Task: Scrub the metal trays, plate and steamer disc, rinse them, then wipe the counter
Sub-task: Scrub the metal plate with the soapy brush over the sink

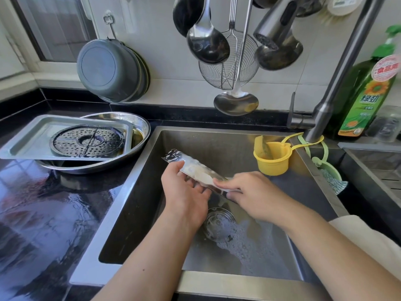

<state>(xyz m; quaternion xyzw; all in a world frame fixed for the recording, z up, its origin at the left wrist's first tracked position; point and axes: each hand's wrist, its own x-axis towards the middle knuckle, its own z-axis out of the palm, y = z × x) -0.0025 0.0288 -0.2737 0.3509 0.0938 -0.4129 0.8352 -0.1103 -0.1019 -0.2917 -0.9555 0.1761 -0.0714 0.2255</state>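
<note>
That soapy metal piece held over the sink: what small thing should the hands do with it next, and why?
Probably keep scrubbing toward its far end. The left hand holds the soapy metal tray edge-on over the sink, and the right hand presses what looks like a cloth against its near end. Suds cover it and the faucet is not running, so rinsing likely comes later.

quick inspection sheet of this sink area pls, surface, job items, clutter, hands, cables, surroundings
surface: black counter, wet and glossy; suds at the sink drain.
job's things: soapy metal tray held edge-on over the sink; steamer disc lies in a rectangular tray, which rests on a round plate on the counter.
clutter: yellow cup on the sink edge; detergent bottle by the faucet.
hands: left hand grips the tray; right hand rubs it with something pale.
cables: nothing seen.
surroundings: ladles and a wire skimmer hang on the wall.
</note>
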